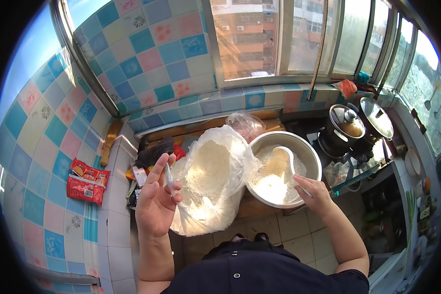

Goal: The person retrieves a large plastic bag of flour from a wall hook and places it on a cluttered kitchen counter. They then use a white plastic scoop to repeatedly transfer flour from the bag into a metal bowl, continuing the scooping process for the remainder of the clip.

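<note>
My left hand [154, 208] is raised at the left side of a clear plastic bag [240, 171], its fingers pinched on a strip of the rim. The wide-mouthed bag contains white powder that looks like flour [208, 169]. To its right stands a round metal basin [314, 154], also holding white powder, part of it in bright sunlight. My right hand [316, 196] is closed around the handle of a white spoon [290, 156] at the basin's right rim. The spoon's bowl rests over the powder, toward the far side of the basin.
Bag and basin are on a wooden surface [269, 120]. Behind them lies another clear bag [245, 126]. Two lidded pots [345, 128] stand on the stove at the right. Red packets [87, 181] are by the tiled wall at left, near a bundle of yellowish sticks [111, 139].
</note>
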A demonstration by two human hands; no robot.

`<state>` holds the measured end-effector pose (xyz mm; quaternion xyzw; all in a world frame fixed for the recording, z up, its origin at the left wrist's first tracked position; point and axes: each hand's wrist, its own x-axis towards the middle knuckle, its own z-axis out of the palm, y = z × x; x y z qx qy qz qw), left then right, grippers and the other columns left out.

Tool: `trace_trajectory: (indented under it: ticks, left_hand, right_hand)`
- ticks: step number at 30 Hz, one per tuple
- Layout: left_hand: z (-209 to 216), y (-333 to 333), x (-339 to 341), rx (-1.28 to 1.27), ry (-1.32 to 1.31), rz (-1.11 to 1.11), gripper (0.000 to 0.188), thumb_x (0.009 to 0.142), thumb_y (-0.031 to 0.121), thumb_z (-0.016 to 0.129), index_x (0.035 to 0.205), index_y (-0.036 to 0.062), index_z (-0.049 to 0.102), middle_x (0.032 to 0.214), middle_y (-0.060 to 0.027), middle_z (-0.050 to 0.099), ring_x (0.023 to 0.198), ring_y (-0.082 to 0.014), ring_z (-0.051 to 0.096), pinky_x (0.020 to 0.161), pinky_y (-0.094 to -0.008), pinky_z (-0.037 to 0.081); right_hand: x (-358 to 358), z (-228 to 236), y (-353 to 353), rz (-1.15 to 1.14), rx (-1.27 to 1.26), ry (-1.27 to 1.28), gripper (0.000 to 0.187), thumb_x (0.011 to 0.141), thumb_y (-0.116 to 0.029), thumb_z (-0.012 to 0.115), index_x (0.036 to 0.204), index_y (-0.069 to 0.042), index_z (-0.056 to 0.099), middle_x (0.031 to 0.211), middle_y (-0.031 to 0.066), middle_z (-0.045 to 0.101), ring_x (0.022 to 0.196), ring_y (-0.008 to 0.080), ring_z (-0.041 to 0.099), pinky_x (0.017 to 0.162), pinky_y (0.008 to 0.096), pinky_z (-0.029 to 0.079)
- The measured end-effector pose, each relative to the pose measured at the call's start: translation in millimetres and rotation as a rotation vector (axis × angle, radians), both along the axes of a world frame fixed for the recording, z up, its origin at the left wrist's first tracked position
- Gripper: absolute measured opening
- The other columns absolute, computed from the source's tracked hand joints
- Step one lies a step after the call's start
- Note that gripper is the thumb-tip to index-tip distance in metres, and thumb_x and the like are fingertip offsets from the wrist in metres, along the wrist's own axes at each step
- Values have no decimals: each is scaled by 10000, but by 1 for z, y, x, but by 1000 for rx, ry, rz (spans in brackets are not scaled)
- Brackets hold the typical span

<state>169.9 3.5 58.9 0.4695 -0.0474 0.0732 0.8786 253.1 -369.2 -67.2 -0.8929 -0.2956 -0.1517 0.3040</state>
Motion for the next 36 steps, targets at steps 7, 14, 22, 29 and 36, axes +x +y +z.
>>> trace_trajectory:
  ticks: [7,14,22,29,36]
  left_hand:
    - [1,-2,1,-14,1,-19,630,890,228,519,1440,23,290,1464,-79,337,891,-137,545,687,-249,473]
    - [0,-3,-3,-9,10,-32,625,895,232,517,1438,17,293,1463,-82,334,892,-142,545,689,-253,472]
    - [4,2,-5,-17,-26,-68,661,880,241,534,1444,14,273,1475,-88,312,902,-156,540,705,-265,462]
    - [12,9,-23,-69,-75,-115,704,882,237,521,1462,-1,203,1498,-101,274,915,-166,529,737,-285,460]
    - [15,18,-34,-46,-84,-96,692,886,224,500,1458,-18,194,1509,-117,254,930,-172,537,775,-300,464]
  right_hand:
    - [-6,-29,-5,27,-182,65,274,856,-164,624,1089,-20,615,1066,147,662,930,289,653,789,377,531]
    - [-24,-8,-7,40,-234,-137,278,838,-140,644,1085,-16,617,1082,139,658,941,266,658,771,354,545]
    - [-21,0,-13,-49,-8,-121,269,835,-94,648,1083,10,630,1032,157,672,906,263,667,766,328,541]
    - [-28,25,-28,-323,944,330,312,939,-165,574,1178,34,593,1068,114,645,943,156,632,809,251,520]
    - [-50,81,6,34,967,348,375,922,-233,601,1150,64,591,1056,177,649,959,247,661,788,288,558]
